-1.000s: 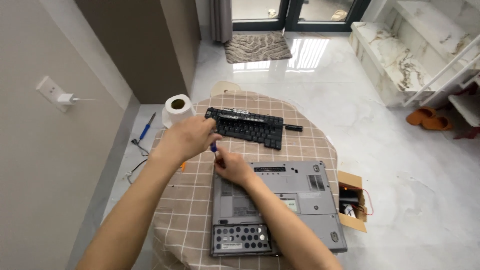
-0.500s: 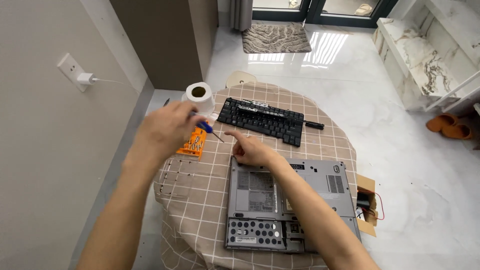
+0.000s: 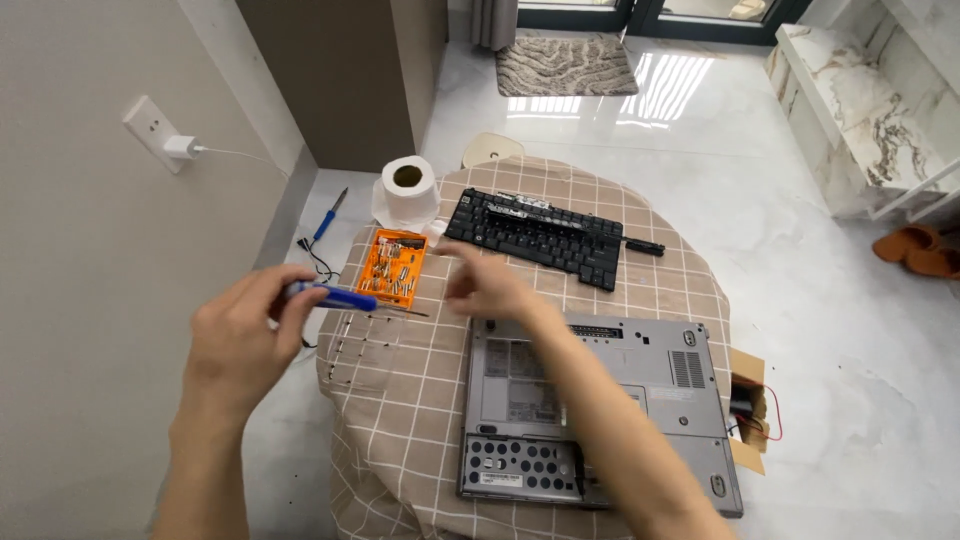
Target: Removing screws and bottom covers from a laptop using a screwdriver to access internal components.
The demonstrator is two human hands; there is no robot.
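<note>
A round table [image 3: 420, 400] under a beige checked cloth stands on a glossy marble floor [image 3: 800, 200], a grey wall with a socket and plugged-in charger [image 3: 165, 143] to the left. Over the table's left edge, the left hand [image 3: 240, 345] is clenched around a blue-handled screwdriver [image 3: 340, 297], its thin metal shaft pointing right, tip hanging just above the cloth. The right hand [image 3: 490, 285] reaches across, fingers loosely extended toward the orange parts tray [image 3: 393, 268], near it but not touching; it is blurred, and I cannot tell whether it pinches anything small. The tray sits at the table's left rear, full of little metal pieces. Just behind it, a roll of white tissue [image 3: 407, 190]. To the right of the tray lies a detached black keyboard [image 3: 535, 238], angled across the back of the table. Nearer the camera, under the right forearm, a grey laptop base [image 3: 600, 410] lies bottom-up, vent holes along its front panel. Off the table's right edge, a small cardboard box [image 3: 748, 415] with red wire.
</note>
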